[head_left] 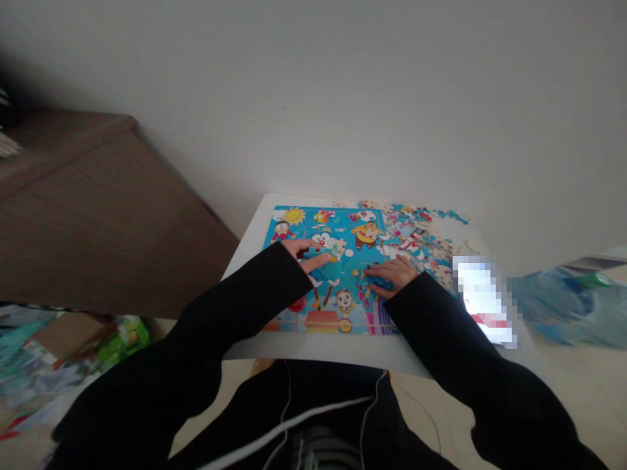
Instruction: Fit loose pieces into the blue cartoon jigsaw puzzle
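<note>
Black sleeves [235, 307] reaching forward over the near edge of a white table [313, 346]. Left hand [306, 258] and right hand [392, 277] held apart, both on a blue cartoon jigsaw puzzle [294, 225]: left with fingers spread on the puzzle's left half, right cupped over blue areas on its right half, any grip hidden. Loose pieces [416, 235] heaped against the puzzle's right edge. Table edge close along its left side. Right of the puzzle, a pixelated patch [482, 300], then a plastic bag [553, 307]. Left, a brown wooden cabinet [98, 209]. Beyond, a pale wall [343, 98].
</note>
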Available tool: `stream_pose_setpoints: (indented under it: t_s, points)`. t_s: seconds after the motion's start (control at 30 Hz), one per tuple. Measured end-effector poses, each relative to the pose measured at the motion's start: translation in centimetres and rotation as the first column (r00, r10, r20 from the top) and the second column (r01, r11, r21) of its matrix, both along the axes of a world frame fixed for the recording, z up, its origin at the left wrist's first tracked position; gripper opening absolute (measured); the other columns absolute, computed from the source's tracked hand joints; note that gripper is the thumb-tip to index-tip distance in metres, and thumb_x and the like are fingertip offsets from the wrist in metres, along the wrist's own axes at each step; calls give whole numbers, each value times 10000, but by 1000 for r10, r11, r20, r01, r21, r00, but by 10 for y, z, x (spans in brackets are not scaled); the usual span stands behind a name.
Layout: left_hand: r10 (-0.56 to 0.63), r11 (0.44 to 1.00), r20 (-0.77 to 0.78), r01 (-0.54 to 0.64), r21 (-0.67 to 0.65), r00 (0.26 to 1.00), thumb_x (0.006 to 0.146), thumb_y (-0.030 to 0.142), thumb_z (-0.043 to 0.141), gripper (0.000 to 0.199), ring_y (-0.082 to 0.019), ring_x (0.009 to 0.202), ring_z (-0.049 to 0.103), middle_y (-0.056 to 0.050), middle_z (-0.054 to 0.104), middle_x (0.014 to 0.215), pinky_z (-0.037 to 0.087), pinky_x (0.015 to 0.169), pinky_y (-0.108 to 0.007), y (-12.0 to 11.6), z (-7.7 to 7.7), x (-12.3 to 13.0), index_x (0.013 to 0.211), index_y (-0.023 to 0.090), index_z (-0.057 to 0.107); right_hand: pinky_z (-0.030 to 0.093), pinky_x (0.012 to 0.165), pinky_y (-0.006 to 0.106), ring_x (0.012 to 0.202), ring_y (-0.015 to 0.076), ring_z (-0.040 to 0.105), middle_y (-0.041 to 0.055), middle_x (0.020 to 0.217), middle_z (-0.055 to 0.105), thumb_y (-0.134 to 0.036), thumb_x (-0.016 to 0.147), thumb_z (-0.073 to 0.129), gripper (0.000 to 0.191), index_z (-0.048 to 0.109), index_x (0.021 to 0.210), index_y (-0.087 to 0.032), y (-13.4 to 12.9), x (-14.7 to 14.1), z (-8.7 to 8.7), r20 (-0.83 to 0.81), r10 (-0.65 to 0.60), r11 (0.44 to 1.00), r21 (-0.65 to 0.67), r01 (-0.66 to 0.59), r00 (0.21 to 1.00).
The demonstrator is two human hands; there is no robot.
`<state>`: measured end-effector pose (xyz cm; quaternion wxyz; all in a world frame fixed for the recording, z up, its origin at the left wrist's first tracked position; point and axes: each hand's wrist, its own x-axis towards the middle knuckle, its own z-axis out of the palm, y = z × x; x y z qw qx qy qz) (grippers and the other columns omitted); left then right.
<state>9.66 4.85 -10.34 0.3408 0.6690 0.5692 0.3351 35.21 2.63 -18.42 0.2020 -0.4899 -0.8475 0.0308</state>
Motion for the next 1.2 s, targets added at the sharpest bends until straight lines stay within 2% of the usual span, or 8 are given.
stream_pose_setpoints:
  t_s: [0.13,0.3,0.4,0.47,0.6,0.73,1.03,1.2]
  points:
    - [-97,987,-22,93,-128,995,580,387,707,238,-69,407,322,69,412,450,241,424,-213,33,-30,28,692,178,680,282,1014,474,862,201,638,19,890,703,-349,748,563,232,676,933,-267,-5,5,13,-4,-29,997,66,29,1000]
    - [-137,981,-97,122,-150,986,590,349,711,210,-73,406,303,85,330,397,218,437,-218,44,-61,54,674,159,680,366,943,440,857,223,639,47,898,701,-389,744,558,262,685,916,-237,0,34,17,0,-169,980,106,168,986]
    - [-186,981,-233,167,-97,954,642,389,684,272,-103,491,439,46,462,487,324,502,-215,44,-67,54,779,154,695,383,923,442,880,243,634,57,923,698,-389,747,556,287,681,944,-223,3,43,14,32,-199,977,89,195,980]
    - [-222,970,-357,242,12,908,679,434,653,388,-155,649,544,-23,586,681,409,621,-243,44,-69,49,930,140,681,401,904,432,888,244,630,62,936,695,-398,759,551,299,680,957,-215,3,44,13,32,-197,976,98,193,980]
    - [-280,864,-490,439,245,825,720,482,609,508,-257,939,566,-129,597,1048,430,848,-365,43,-73,35,1098,143,614,436,869,412,891,237,629,62,967,690,-417,784,542,302,685,961,-219,2,38,16,-40,-208,971,117,211,977]
    - [-430,732,-481,607,309,764,701,464,638,459,-255,1019,563,-125,599,1114,425,912,-369,40,-81,26,1057,173,634,470,827,377,857,209,638,43,935,698,-397,782,555,242,700,917,-258,1,27,17,-137,-142,986,67,152,980]
    - [-470,673,-499,661,331,728,721,460,610,375,-237,901,615,-127,659,970,481,813,-358,27,-92,34,957,175,670,423,886,388,923,205,616,19,972,696,-416,759,601,225,701,880,-254,0,25,-4,-65,33,997,70,-29,997]
    - [-392,580,-509,635,510,766,787,510,528,407,-219,826,626,-117,668,937,501,720,-349,19,-102,32,949,161,661,443,868,374,932,194,609,2,999,688,-414,771,602,207,699,871,-261,3,29,-9,-55,57,991,128,-49,997]
